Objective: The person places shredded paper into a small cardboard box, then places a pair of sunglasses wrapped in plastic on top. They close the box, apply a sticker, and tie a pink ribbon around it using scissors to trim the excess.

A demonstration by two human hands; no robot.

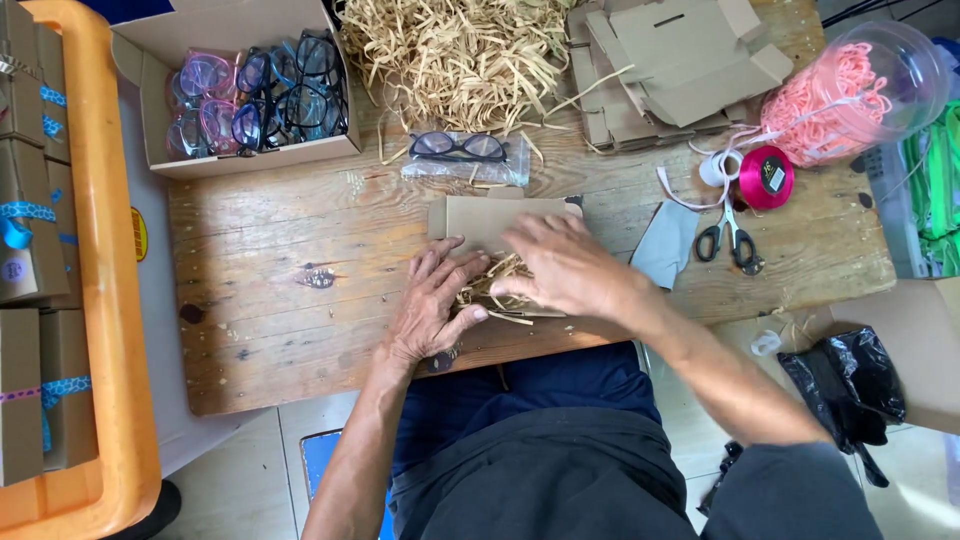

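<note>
Pressing paper shreds into the cardboard box, both the left hand and right hand lie flat, gripping nothing; loose strands could spill over the table's front edge.

Rough, worn wood was seen in the table. Matt brown cardboard formed the box, filled with dry paper shreds. The glasses were wrapped in glossy clear plastic; the scissors showed metal blades.

Around the wooden table: one pair of scissors, one magenta ribbon spool, one clear jar of pink shreds, one bagged pair of glasses, and one open carton of glasses (too tangled to count) at its far-left corner.
</note>
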